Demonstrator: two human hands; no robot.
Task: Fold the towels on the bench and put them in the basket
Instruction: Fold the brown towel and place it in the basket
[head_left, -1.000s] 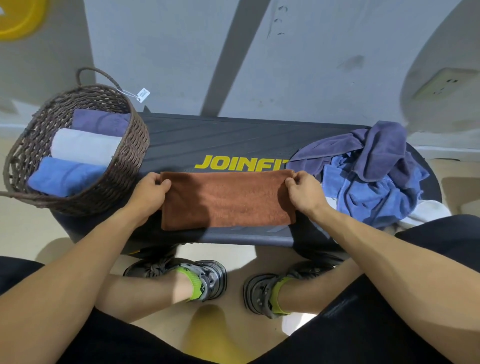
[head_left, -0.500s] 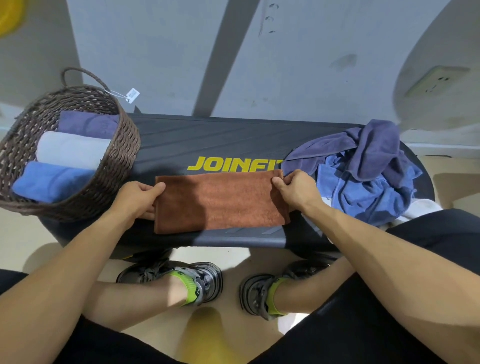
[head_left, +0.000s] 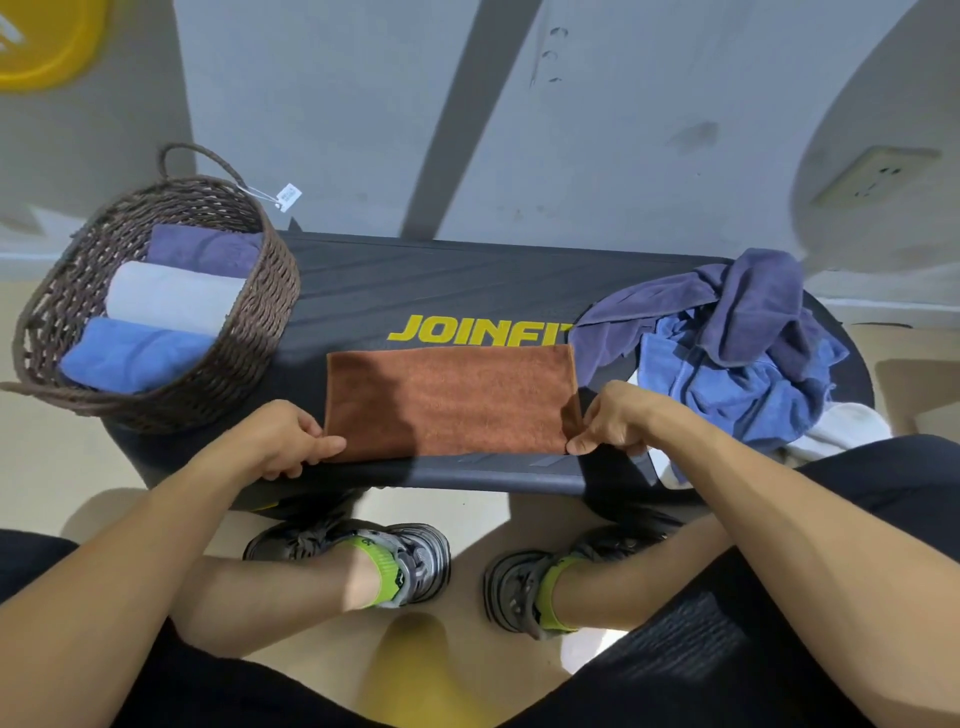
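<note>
A: Where is the brown towel (head_left: 449, 402) right now?

B: Flat on the bench (head_left: 415, 291), near the front edge, just below the yellow lettering. It lies as a band with its long axis running left to right, across the person's body.

A: And the hands?

B: One at each short end, both at the near corners. The left hand (head_left: 283, 441) pinches the near-left corner between thumb and curled fingers. The right hand (head_left: 610, 423) pinches the near-right corner the same way. Neither hand is released.

A: So which way does the cloth lie from the fingers?

B: Away from the person and inward, between the two hands. Both are equally close, so my guess is the next fold uses both: either lifting the near edge away, or carrying one end across to the other.

A: Where does it go afterwards?

B: The basket (head_left: 270, 312) sits on the left end of the bench, so the left hand is nearer to it. Three rolled towels (head_left: 171, 299) lie inside already. A heap of unfolded towels (head_left: 737, 343) waits on the right, just beside the brown one.
</note>
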